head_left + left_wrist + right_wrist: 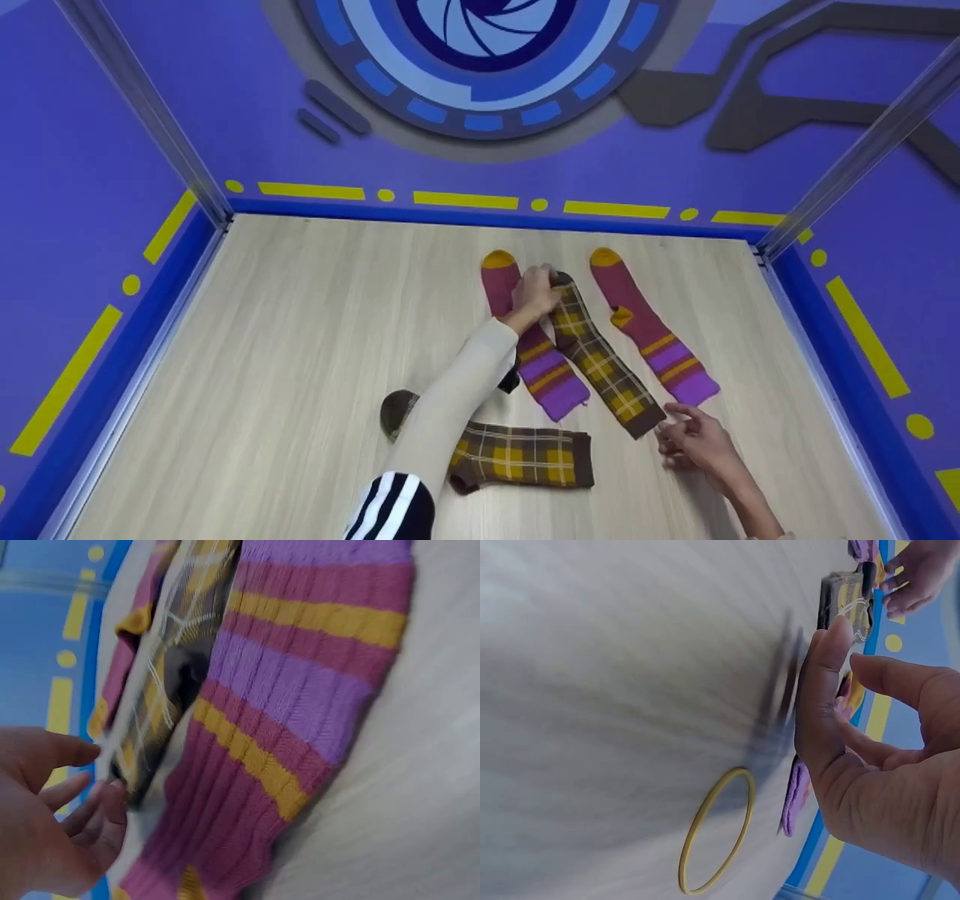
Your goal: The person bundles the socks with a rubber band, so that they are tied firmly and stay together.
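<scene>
the plaid sock (600, 358) lay between two striped socks (651, 330), the left hand (535, 291) at its toe and right hand (701, 448) near its cuff, both loosely parted, while a sleeve (457, 405) partly hid another plaid sock (525, 456).

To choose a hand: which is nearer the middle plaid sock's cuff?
Right. The right hand is just beside the cuff; the left hand is up by the toe.
</scene>
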The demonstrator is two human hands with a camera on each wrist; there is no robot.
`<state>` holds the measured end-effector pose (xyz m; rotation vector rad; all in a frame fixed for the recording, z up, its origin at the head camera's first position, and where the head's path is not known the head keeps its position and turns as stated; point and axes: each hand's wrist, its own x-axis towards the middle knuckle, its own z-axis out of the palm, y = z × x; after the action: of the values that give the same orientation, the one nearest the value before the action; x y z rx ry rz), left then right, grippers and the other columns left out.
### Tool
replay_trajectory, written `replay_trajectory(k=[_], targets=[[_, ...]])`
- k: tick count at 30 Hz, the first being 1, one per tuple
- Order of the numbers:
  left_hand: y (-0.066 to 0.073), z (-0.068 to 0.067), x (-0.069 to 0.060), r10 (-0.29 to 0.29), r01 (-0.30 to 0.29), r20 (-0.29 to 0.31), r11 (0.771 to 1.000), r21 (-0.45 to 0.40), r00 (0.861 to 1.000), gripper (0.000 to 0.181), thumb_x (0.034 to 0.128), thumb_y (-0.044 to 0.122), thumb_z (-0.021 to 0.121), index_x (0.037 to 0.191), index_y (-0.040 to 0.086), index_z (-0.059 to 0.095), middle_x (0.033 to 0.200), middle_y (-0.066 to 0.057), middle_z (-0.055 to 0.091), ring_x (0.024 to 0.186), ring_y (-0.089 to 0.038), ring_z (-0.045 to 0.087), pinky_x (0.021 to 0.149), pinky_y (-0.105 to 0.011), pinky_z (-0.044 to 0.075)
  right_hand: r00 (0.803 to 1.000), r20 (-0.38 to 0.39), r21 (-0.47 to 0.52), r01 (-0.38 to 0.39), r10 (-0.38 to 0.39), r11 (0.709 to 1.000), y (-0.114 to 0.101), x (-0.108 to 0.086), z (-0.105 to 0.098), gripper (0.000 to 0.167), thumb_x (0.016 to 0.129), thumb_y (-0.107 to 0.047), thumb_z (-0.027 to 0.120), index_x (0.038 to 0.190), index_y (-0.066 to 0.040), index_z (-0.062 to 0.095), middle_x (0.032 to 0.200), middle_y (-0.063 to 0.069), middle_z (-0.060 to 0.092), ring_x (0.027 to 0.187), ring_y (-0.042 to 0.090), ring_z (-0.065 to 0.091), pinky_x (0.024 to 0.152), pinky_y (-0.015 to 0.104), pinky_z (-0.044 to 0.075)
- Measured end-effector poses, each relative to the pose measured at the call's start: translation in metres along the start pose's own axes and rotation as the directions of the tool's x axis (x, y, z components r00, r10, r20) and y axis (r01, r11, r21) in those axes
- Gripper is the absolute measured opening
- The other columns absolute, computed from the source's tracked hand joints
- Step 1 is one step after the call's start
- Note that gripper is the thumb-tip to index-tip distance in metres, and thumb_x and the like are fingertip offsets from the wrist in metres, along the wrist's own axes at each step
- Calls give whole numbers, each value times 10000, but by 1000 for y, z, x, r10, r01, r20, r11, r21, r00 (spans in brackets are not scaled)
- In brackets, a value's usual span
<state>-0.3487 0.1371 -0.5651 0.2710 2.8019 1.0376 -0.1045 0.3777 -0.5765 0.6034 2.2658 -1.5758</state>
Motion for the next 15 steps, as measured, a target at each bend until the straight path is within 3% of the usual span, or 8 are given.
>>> replay_trajectory(k=[3,7,11,15], targets=[[-8,1,11,1,0,4,1000,-29,1000,448,941,121,658,1385,95,600,1372,-149,585,1283,-306,576,1018,-441,531,1000,0,-22,22,-22,1000,-1,2,6,527,992,-57,597,1449,119,403,878,83,672,734,156,681,626,330,618],[-15,1,18,26,-24,108,999,-24,994,583,964,80,592,1531,100,457,1508,-164,506,1420,-333,458,1135,-434,443,999,-11,-71,44,-45,997,-2,3,12,481,972,-67,642,1392,97,472,819,79,659,695,162,671,604,327,611],[-15,6,20,50,-44,161,998,-40,986,610,959,72,580,1549,104,429,1510,-150,516,1433,-328,434,1168,-421,403,997,-56,-145,44,-52,989,-2,2,13,434,966,-114,676,1322,78,520,795,65,638,665,157,649,572,313,596],[-13,11,20,77,-66,144,994,-83,987,554,961,93,604,1503,81,487,1453,-155,566,1389,-320,487,1164,-412,405,995,-87,-197,38,-56,980,0,4,13,399,949,-126,701,1257,74,544,774,53,607,644,145,630,548,293,581]])
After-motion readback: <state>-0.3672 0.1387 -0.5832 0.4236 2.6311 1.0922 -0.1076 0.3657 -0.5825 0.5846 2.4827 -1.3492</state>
